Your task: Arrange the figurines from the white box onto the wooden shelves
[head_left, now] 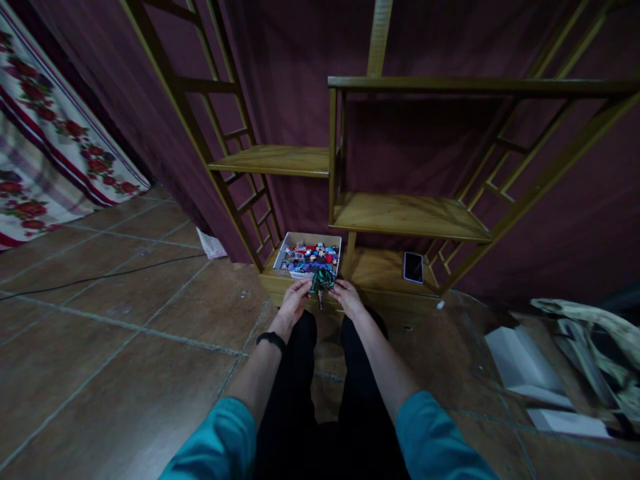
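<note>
My left hand (pixel 299 294) and right hand (pixel 347 296) pinch a lumpy, glossy dark-green trinket (pixel 323 279); probably light, best held by its edges

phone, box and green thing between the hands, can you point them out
Phone (pixel 413 267): head view, on the middle of its dark screen.
Box (pixel 316 239): head view, on the inside of its far wall.
Green thing (pixel 323 277): head view, on its green upper part.
</note>
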Demonstrator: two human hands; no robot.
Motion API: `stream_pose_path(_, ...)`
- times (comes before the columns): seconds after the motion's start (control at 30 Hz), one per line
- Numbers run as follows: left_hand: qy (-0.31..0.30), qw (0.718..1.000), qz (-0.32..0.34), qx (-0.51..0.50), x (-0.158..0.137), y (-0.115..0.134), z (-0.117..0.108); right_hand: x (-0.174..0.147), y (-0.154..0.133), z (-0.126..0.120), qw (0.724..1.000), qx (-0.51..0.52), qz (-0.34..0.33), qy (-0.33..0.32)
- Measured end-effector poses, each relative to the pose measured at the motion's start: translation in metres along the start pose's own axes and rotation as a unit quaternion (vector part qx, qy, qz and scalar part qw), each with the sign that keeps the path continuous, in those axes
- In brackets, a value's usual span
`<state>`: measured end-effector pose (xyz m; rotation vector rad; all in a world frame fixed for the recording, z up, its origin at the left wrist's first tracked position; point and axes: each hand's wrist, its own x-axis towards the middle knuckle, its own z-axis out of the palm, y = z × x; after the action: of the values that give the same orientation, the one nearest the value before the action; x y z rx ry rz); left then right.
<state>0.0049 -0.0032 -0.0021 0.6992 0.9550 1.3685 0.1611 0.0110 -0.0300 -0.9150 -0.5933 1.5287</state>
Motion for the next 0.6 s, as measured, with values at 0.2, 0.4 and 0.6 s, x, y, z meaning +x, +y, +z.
stream_pose_path(0.2,-0.005,1.000,-0.003,0.000,-0.0013,0.0007,0.0011,0.0001,-0.0009,-0.0001,1.000,0.001,-0.009,0.000)
stream_pose_path(0.4,0.001,1.000,-0.003,-0.003,-0.0001,-0.0010,0.0000,-0.0002,-0.0014,-0.0004,1.000,0.003,-0.008,0.008)
stream_pose_path(0.6,-0.007,1.000,-0.007,-0.009,0.0003,-0.0012,-0.0004,0.0002,-0.0016,-0.0011,1.000,0.008,-0.007,0.002)
